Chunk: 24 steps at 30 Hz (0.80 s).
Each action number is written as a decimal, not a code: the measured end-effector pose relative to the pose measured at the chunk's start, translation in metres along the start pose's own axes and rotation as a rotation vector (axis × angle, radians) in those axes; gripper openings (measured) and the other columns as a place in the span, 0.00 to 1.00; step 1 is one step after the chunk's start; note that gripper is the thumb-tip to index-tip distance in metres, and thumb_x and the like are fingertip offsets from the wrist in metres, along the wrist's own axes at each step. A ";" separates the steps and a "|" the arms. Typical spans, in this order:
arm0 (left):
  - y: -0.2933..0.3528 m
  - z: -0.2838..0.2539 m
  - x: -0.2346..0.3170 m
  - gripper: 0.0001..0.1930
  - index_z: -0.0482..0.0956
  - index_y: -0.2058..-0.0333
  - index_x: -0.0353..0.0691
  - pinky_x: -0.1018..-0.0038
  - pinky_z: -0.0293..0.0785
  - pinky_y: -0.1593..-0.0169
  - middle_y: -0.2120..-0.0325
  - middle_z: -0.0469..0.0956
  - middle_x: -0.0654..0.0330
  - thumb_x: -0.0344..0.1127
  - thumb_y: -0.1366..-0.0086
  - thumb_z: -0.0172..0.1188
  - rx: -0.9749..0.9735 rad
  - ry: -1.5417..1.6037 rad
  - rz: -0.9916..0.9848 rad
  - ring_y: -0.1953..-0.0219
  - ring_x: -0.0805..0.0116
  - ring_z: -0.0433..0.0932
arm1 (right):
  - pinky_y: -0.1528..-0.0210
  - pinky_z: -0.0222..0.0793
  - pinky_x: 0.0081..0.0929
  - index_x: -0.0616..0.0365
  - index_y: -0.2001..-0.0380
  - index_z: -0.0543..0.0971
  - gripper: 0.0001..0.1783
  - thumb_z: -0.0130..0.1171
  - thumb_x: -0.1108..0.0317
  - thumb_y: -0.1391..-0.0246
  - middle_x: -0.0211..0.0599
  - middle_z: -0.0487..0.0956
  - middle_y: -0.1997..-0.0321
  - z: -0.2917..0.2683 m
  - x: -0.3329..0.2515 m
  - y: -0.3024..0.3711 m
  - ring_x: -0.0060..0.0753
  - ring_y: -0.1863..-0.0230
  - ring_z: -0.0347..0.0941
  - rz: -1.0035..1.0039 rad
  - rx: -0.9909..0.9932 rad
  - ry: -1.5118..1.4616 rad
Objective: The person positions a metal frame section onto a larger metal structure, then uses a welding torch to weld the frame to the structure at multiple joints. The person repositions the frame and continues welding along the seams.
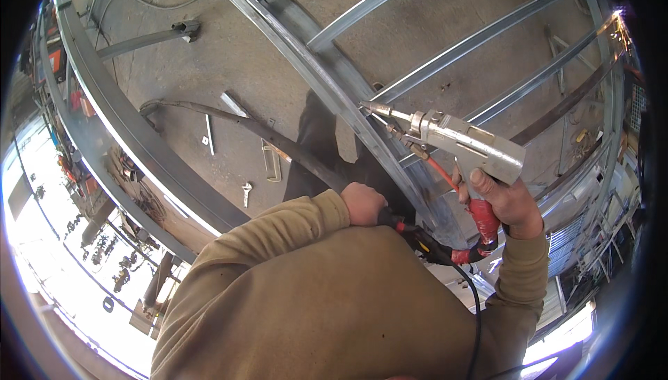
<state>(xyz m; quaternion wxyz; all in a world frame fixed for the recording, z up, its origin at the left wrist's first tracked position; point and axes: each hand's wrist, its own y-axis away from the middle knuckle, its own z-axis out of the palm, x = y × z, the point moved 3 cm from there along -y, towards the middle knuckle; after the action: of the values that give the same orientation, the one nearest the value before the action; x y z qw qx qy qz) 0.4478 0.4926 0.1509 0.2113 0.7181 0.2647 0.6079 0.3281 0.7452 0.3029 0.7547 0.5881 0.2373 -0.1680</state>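
My right hand [511,202] is closed round the rear of a silver-bodied welding gun [473,143], thumb upward. Its handle [482,220] is wrapped in red tape, and an orange-red line runs along its underside. The gun's narrow nozzle points left, its tip close over or touching a galvanized steel rail [313,67]; I cannot tell which. At my waist my left hand [365,204] is wrapped round a thick dark cable [299,150], which seems to loop on to the gun's handle. Black fittings with red and yellow parts [421,243] sit just right of this hand.
Galvanized crossbars [445,49] run right from the rail. Sparks [619,32] fly at the far right. A long curved beam [132,129] stands to my left. An adjustable wrench [247,193], a clamp [271,162] and metal offcuts [209,135] lie on the concrete floor.
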 end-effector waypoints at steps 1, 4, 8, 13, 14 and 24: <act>-0.001 0.004 0.000 0.16 0.88 0.62 0.49 0.52 0.80 0.56 0.68 0.85 0.51 0.42 0.51 0.64 -0.016 -0.002 -0.006 0.59 0.45 0.84 | 0.63 0.76 0.26 0.62 0.41 0.75 0.26 0.65 0.56 0.34 0.36 0.81 0.60 0.000 0.004 0.000 0.25 0.66 0.77 0.002 -0.009 0.000; -0.003 0.013 -0.001 0.16 0.88 0.62 0.50 0.52 0.81 0.56 0.68 0.86 0.51 0.42 0.51 0.63 -0.043 -0.016 -0.019 0.59 0.45 0.84 | 0.62 0.76 0.26 0.62 0.42 0.75 0.26 0.65 0.56 0.34 0.36 0.81 0.61 -0.002 0.014 0.002 0.25 0.66 0.77 -0.023 -0.009 -0.015; -0.004 0.019 -0.002 0.16 0.88 0.62 0.50 0.53 0.81 0.55 0.67 0.86 0.51 0.42 0.51 0.63 -0.057 -0.022 -0.036 0.58 0.46 0.84 | 0.62 0.75 0.26 0.64 0.43 0.76 0.25 0.65 0.56 0.34 0.35 0.81 0.61 -0.004 0.024 0.002 0.26 0.66 0.77 -0.039 -0.008 -0.009; -0.003 0.019 0.002 0.19 0.88 0.58 0.50 0.53 0.81 0.54 0.65 0.86 0.51 0.43 0.51 0.64 -0.067 -0.036 -0.041 0.58 0.46 0.85 | 0.63 0.76 0.27 0.63 0.39 0.73 0.28 0.61 0.53 0.31 0.36 0.80 0.61 -0.004 0.027 0.004 0.26 0.67 0.77 -0.084 -0.029 0.069; -0.003 0.018 0.002 0.20 0.89 0.57 0.50 0.53 0.81 0.54 0.65 0.86 0.51 0.43 0.51 0.64 -0.072 -0.035 -0.043 0.58 0.46 0.85 | 0.63 0.76 0.28 0.63 0.37 0.72 0.29 0.59 0.52 0.30 0.37 0.79 0.61 -0.003 0.026 0.004 0.26 0.67 0.77 -0.101 -0.033 0.104; -0.001 0.021 0.004 0.26 0.88 0.52 0.51 0.55 0.82 0.52 0.62 0.87 0.52 0.51 0.50 0.68 -0.101 -0.027 -0.081 0.58 0.49 0.86 | 0.62 0.78 0.25 0.64 0.40 0.74 0.30 0.66 0.52 0.34 0.35 0.81 0.60 0.000 0.020 0.003 0.23 0.66 0.77 -0.059 -0.016 0.065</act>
<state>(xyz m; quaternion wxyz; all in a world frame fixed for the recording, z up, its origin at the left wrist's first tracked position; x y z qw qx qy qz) 0.4686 0.4961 0.1496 0.2753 0.7033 0.2599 0.6017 0.3464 0.7466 0.2938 0.7460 0.5799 0.2803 -0.1692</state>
